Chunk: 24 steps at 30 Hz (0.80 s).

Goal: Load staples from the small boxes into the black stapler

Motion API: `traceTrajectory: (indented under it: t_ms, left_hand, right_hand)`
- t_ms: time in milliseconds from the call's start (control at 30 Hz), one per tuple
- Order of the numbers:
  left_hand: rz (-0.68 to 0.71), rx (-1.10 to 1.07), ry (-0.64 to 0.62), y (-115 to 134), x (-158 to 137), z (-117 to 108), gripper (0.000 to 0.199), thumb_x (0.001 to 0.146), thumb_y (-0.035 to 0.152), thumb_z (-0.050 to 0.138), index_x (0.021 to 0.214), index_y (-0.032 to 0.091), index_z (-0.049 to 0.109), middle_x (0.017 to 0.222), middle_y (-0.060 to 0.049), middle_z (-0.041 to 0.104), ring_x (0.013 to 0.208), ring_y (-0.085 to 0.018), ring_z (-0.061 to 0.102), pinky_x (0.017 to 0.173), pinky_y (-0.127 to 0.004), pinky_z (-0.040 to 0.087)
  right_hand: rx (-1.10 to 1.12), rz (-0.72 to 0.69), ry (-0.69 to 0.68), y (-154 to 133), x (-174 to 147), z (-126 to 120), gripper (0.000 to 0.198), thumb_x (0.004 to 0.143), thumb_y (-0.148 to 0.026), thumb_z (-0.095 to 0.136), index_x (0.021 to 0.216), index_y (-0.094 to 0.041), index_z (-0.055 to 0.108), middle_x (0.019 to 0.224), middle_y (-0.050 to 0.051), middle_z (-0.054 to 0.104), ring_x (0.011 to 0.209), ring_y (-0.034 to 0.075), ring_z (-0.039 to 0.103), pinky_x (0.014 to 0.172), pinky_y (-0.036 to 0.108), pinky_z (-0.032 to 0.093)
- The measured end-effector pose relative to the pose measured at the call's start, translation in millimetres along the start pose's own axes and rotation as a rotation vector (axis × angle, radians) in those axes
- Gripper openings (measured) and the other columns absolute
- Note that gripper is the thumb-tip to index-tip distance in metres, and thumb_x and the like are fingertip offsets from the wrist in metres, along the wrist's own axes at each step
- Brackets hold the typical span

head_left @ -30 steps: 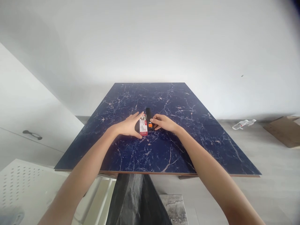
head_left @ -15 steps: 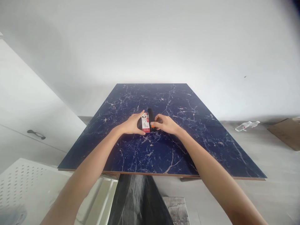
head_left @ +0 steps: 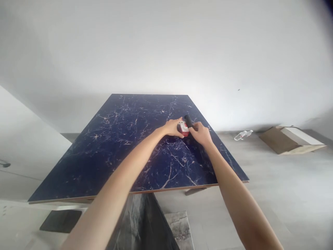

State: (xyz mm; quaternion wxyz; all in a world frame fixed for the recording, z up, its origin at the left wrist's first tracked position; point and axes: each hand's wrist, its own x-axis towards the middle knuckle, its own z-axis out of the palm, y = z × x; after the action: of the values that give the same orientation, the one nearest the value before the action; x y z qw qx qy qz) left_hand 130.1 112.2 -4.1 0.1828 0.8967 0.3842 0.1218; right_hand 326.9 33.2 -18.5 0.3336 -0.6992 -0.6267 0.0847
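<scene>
My left hand (head_left: 172,127) is wrapped round a small red-and-white labelled package (head_left: 183,127), with thumb and fingers on either side and some black showing beside the label. Right against the package is a black rounded piece (head_left: 188,121); whether the two are joined I cannot tell. My right hand (head_left: 202,133) is closed with its fingertips at that black piece, gripping it from the right. Both hands are low over the right part of the dark blue marbled tabletop (head_left: 125,149).
Clear plastic bottles (head_left: 242,135) lie on the floor right of the table. Near them is an open cardboard box (head_left: 279,139). A white wall (head_left: 156,48) rises behind the table. Below its front edge are a dark flat panel (head_left: 61,221) and a marbled piece (head_left: 179,227).
The view has swung to the right. Both hands have carried the package and black piece rightward across the tabletop. The orange part by my right fingers is now out of sight.
</scene>
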Motion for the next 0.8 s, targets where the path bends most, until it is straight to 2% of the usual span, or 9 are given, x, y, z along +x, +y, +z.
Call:
traceTrajectory:
  t_ms: [100, 200, 300, 367, 467, 533, 600, 700, 800]
  left_hand:
    - [0.007, 0.036, -0.036, 36, 62, 23, 0.133, 0.057, 0.067, 0.079, 0.161, 0.018, 0.012, 0.158, -0.018, 0.039, 0.141, -0.044, 0.039, 0.112, -0.052, 0.034]
    - [0.009, 0.059, -0.06, 49, 86, 36, 0.135, 0.056, 0.068, 0.078, 0.162, 0.019, 0.009, 0.159, -0.019, 0.037, 0.14, -0.046, 0.038, 0.111, -0.055, 0.033]
    - [0.025, 0.083, 0.012, 47, 74, 44, 0.13, 0.061, 0.08, 0.069, 0.162, 0.018, 0.014, 0.16, -0.019, 0.035, 0.143, -0.047, 0.031, 0.113, -0.057, 0.028]
    - [0.072, 0.106, 0.19, 45, 55, 46, 0.106, 0.077, 0.08, 0.054, 0.159, 0.019, 0.026, 0.157, -0.017, 0.04, 0.143, -0.042, 0.033, 0.114, -0.054, 0.026]
    - [0.183, 0.132, 0.481, 42, 18, 42, 0.064, 0.098, 0.062, 0.035, 0.145, 0.021, 0.049, 0.14, -0.012, 0.057, 0.129, -0.031, 0.049, 0.11, -0.046, 0.031]
    - [0.214, 0.146, 0.57, 32, -8, 32, 0.054, 0.101, 0.054, 0.033, 0.136, 0.02, 0.057, 0.129, -0.011, 0.063, 0.119, -0.028, 0.054, 0.106, -0.043, 0.034]
    - [0.178, 0.157, 0.605, 12, -35, 16, 0.048, 0.102, 0.049, 0.034, 0.13, 0.02, 0.061, 0.125, -0.01, 0.065, 0.116, -0.028, 0.055, 0.105, -0.043, 0.034]
    - [-0.001, 0.148, 0.635, -29, -73, -13, 0.042, 0.102, 0.043, 0.036, 0.124, 0.021, 0.065, 0.12, -0.011, 0.067, 0.115, -0.029, 0.055, 0.104, -0.044, 0.033]
    - [-0.201, 0.09, 0.652, -65, -95, -33, 0.033, 0.1, 0.035, 0.04, 0.109, 0.021, 0.069, 0.111, -0.013, 0.069, 0.114, -0.032, 0.055, 0.105, -0.046, 0.032]
  right_hand:
    - [-0.053, 0.179, 0.153, 39, 3, -15, 0.031, 0.091, -0.04, 0.048, 0.107, -0.018, 0.062, 0.101, 0.014, 0.073, 0.092, 0.028, 0.067, 0.083, 0.036, 0.046]
    - [-0.062, 0.284, 0.211, 51, 5, -16, 0.033, 0.091, -0.035, 0.045, 0.112, -0.015, 0.06, 0.096, 0.017, 0.072, 0.091, 0.03, 0.066, 0.083, 0.038, 0.045]
    - [-0.015, 0.282, 0.285, 50, 5, -14, 0.039, 0.091, -0.042, 0.047, 0.116, -0.014, 0.059, 0.099, 0.018, 0.071, 0.096, 0.033, 0.064, 0.088, 0.042, 0.045]
    - [0.004, 0.245, 0.399, 47, 3, -13, 0.044, 0.092, -0.044, 0.046, 0.121, -0.013, 0.056, 0.108, 0.02, 0.069, 0.106, 0.034, 0.061, 0.095, 0.046, 0.042]
    - [-0.003, 0.089, 0.612, 39, -3, -11, 0.042, 0.094, -0.04, 0.044, 0.126, -0.014, 0.054, 0.123, 0.02, 0.062, 0.12, 0.034, 0.053, 0.104, 0.051, 0.036]
    - [0.003, -0.058, 0.667, 23, -5, -3, 0.04, 0.094, -0.037, 0.045, 0.126, -0.015, 0.054, 0.129, 0.019, 0.059, 0.125, 0.033, 0.05, 0.108, 0.053, 0.034]
    - [0.037, -0.214, 0.606, -3, -5, 12, 0.037, 0.094, -0.036, 0.045, 0.124, -0.016, 0.055, 0.131, 0.018, 0.058, 0.127, 0.032, 0.049, 0.109, 0.053, 0.034]
    - [0.137, -0.412, 0.349, -59, -1, 44, 0.03, 0.096, -0.031, 0.04, 0.114, -0.02, 0.06, 0.124, 0.014, 0.064, 0.121, 0.026, 0.055, 0.107, 0.042, 0.04]
    - [0.207, -0.392, 0.147, -113, 5, 80, 0.033, 0.098, -0.032, 0.035, 0.11, -0.021, 0.064, 0.107, 0.011, 0.069, 0.099, 0.021, 0.064, 0.094, 0.032, 0.047]
